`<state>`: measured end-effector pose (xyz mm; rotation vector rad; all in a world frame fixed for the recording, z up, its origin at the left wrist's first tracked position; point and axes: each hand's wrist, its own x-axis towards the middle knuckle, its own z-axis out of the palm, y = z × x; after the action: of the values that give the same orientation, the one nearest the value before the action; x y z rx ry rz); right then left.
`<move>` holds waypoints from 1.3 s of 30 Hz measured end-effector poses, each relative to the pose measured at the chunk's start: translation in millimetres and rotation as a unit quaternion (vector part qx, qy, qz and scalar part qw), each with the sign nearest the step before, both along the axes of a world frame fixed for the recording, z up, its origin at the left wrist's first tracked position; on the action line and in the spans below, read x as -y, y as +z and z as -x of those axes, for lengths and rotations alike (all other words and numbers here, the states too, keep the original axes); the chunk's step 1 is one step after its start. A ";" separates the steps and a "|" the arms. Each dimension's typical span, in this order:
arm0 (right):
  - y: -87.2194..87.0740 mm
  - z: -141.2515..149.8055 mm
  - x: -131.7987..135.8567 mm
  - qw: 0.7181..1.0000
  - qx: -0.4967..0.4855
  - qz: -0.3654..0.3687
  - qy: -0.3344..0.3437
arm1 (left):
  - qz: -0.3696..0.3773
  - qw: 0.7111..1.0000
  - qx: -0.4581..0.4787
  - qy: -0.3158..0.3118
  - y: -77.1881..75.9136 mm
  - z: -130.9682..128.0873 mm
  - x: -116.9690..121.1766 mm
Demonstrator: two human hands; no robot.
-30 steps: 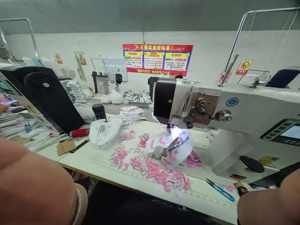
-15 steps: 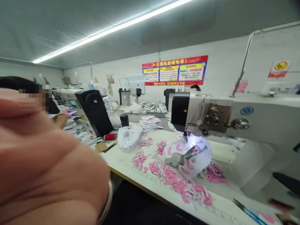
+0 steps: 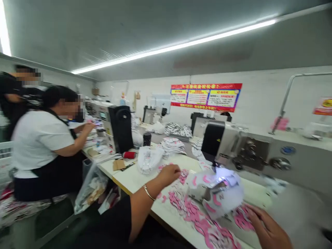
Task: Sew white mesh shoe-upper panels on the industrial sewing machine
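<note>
My left hand, with a bracelet on the wrist, hovers over the table beside small pink curved fabric pieces. Its fingers are curled together; whatever they may hold is hidden. At the lower right, my right hand has its fingers stretched out at the edge of another pink pile. Between the hands, a white fabric piece with pink patches sits draped around the arm of the sewing machine, under its lit needle area. Neither hand touches this white piece.
White cut pieces lie stacked behind my left hand, near a red thread spool and a black cylindrical container. To the left, a co-worker in a white shirt sits at another machine. A plastic bag hangs by the table edge.
My left hand has moved away from close before the camera down to the table. My right hand has come into fuller view by the right pink pile. The view has shifted left.
</note>
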<state>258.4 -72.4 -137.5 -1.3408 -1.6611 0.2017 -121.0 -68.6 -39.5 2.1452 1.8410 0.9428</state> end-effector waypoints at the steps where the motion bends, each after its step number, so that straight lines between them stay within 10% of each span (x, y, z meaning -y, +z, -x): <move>1: -5.4 -3.6 0.8 0.999 -0.038 0.017 -0.031 | 0.038 0.999 -0.008 0.005 -14.1 7.7 -10.7; 9: -41.0 -18.3 0.5 0.984 -0.112 0.105 -0.092 | 0.194 0.977 -0.079 0.043 -67.6 35.7 -66.5; 18: -39.9 -16.0 1.7 0.964 -0.153 0.159 -0.149 | 0.282 0.946 -0.150 0.046 -57.7 43.3 -109.9; 39: -58.0 -35.9 0.0 0.958 -0.105 0.235 -0.122 | 0.304 0.936 -0.156 0.081 -80.9 76.2 -61.7</move>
<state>294.3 -72.4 -195.6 -1.7961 -1.2968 0.6005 -197.2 -6.9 -120.5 1.8360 2.1095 0.0082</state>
